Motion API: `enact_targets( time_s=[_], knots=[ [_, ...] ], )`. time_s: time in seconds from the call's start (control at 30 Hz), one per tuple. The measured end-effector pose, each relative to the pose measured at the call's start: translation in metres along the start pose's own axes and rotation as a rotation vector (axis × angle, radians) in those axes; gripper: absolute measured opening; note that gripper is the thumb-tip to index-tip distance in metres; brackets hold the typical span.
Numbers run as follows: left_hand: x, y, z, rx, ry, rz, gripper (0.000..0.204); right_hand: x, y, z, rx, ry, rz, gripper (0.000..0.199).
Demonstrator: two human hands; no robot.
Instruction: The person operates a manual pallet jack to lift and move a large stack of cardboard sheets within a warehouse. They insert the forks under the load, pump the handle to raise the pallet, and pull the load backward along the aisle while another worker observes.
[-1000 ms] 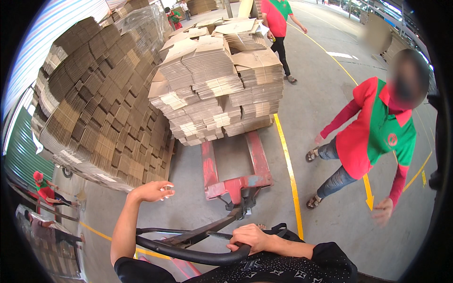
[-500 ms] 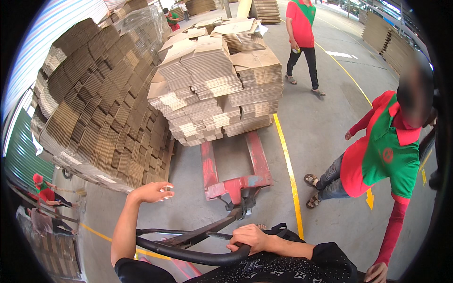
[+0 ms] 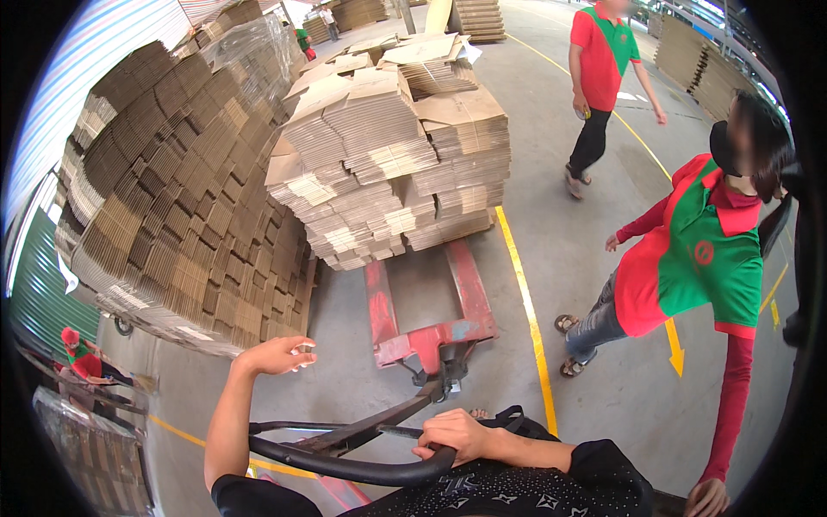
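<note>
My right hand (image 3: 455, 435) is closed around the right end of the black loop handle (image 3: 345, 467) of a pallet jack. Its dark shaft runs forward to the red fork frame (image 3: 431, 338). The fork tips pass out of sight under a tall stack of flattened cardboard boxes (image 3: 370, 121), tied in bundles. Raised in the air left of the handle, my left hand (image 3: 280, 355) holds nothing, its fingers loosely bent and apart. It is nearest the lower corner of a larger cardboard stack (image 3: 181, 207).
Close on my right stands a person in a red and green shirt (image 3: 706, 250); another person (image 3: 599, 65) walks farther off. A yellow floor line (image 3: 527, 310) runs right of the jack. At far left, someone in a red cap (image 3: 82, 353) is near wrapped cardboard (image 3: 95, 439).
The walking person has moved right and nearer. The person beside me has shifted slightly, their lowered hand a little farther right. My hands and the jack have stayed nearly the same.
</note>
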State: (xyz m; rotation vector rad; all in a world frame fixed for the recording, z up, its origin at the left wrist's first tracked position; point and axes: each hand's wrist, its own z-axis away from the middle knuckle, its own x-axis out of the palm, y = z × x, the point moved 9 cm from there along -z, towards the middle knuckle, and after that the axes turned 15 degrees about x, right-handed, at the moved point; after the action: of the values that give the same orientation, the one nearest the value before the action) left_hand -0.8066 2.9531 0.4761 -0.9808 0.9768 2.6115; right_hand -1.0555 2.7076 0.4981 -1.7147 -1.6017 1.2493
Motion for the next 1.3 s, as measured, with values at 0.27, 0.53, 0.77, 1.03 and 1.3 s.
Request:
enact_targets(
  time_s=[0.27, 0.53, 0.77, 1.03, 1.3],
  knots=[
    [0.002, -0.005, -0.001, -0.012, 0.002, -0.003, 0.06, 0.001, 0.001, 0.0, 0.011, -0.013, -0.007, 0.017],
    [0.001, -0.008, -0.001, 0.019, 0.033, 0.031, 0.064, 0.001, 0.002, 0.0, 0.008, -0.004, -0.006, 0.016],
    [0.001, -0.002, 0.0, 0.0, 0.004, 0.02, 0.059, 0.0, 0.003, -0.001, 0.007, -0.003, -0.017, 0.015],
    [-0.002, 0.006, 0.002, 0.009, 0.012, -0.001, 0.06, 0.0, 0.002, -0.001, 0.01, -0.021, 0.001, 0.016],
    [-0.005, 0.007, 0.003, 0.031, 0.011, -0.105, 0.046, -0.001, 0.0, -0.003, 0.013, -0.012, -0.011, 0.016]
  ],
)
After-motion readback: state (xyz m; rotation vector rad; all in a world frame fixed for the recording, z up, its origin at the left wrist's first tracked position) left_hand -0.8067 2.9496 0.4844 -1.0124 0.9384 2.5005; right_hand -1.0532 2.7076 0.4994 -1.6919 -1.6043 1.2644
